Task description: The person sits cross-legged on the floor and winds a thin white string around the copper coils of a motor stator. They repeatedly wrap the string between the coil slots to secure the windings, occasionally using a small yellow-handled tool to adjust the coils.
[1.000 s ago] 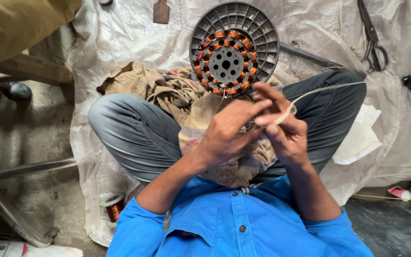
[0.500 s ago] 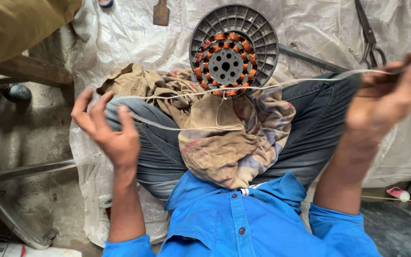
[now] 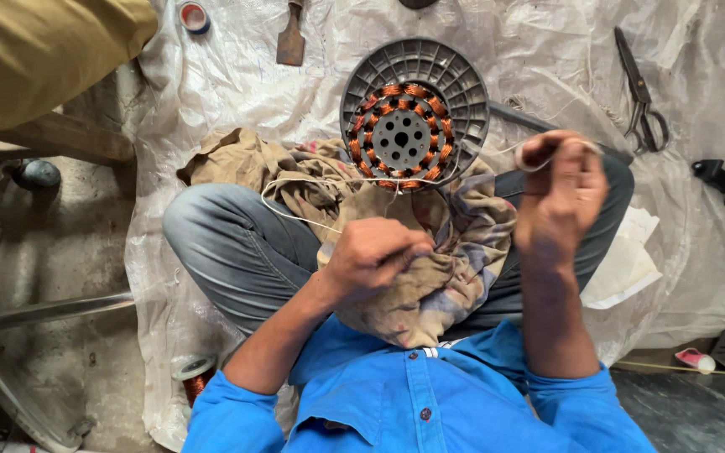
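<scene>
Both hands have drawn back in from their wide spread, the white string [image 3: 312,180] now slack in a loop.

Running from the copper-wound stator [image 3: 402,137] in its grey ribbed disc, the string drapes over the rag [image 3: 430,252] on the lap. Left hand [image 3: 375,256] is closed, seemingly pinching it; right hand [image 3: 560,197], raised, fingers curled on the string's far end, probably to keep tension. Scissors [image 3: 641,101] lie far right on the plastic sheet [image 3: 237,92].
</scene>
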